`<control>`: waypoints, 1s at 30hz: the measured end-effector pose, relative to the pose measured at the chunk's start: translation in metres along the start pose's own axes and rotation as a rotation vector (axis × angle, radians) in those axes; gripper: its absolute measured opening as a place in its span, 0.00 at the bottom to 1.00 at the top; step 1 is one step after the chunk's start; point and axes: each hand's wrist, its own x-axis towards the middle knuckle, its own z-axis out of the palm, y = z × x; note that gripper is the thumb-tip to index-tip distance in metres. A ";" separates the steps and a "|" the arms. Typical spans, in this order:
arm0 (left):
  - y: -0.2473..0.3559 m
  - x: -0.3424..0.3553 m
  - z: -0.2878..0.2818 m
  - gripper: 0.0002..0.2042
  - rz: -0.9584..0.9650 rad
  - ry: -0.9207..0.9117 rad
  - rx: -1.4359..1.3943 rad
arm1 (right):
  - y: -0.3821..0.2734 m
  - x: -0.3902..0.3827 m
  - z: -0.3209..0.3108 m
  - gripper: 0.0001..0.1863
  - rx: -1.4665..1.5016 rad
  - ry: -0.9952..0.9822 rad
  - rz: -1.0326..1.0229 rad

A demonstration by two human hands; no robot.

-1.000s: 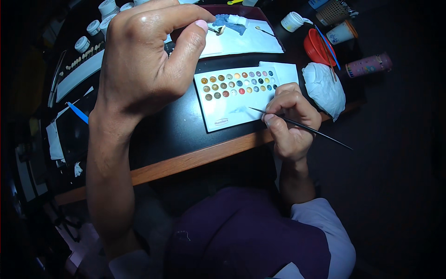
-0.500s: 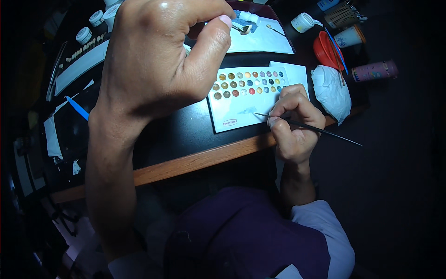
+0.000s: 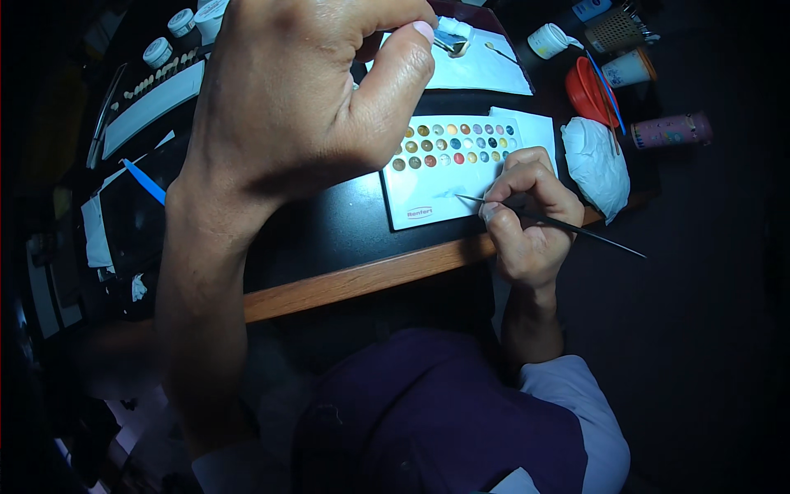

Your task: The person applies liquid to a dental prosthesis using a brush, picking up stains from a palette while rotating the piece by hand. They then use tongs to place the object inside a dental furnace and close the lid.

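Observation:
Raised close in front of me, my left hand (image 3: 304,107) pinches thumb and forefinger on metal tweezers (image 3: 445,44). At their tips is a small tooth-coloured piece (image 3: 458,52); most of the tool is hidden behind the hand. Lower right, my right hand (image 3: 535,216) holds a thin dark paintbrush (image 3: 592,236) like a pen. Its fine tip touches or hovers just over a faint bluish smear on a white palette (image 3: 420,191). Rows of small round wells filled with many colours run along the palette's far part. My left hand covers its far left corner.
Behind the palette lies a white sheet (image 3: 494,78). To the right are a red bowl (image 3: 586,95), crumpled white tissue (image 3: 594,165), a pink bottle (image 3: 671,130) and a cup (image 3: 629,67). Tooth-shade samples (image 3: 156,80) and white jars (image 3: 157,53) stand left. A wooden edge (image 3: 362,276) borders the desk.
The whole view has shifted slightly, so the desk things sit a little further right. Both hands keep their grips, and the brush tip stays by the smear.

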 end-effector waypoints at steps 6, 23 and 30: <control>0.001 0.001 -0.001 0.07 -0.001 -0.054 0.085 | 0.001 -0.002 -0.002 0.03 0.010 0.008 0.037; -0.013 -0.008 -0.006 0.13 -0.068 -0.164 -0.015 | 0.001 0.000 -0.005 0.04 0.144 -0.009 -0.051; -0.004 -0.005 -0.014 0.18 -0.313 -0.303 -0.330 | -0.034 0.040 -0.002 0.07 0.346 0.112 -0.376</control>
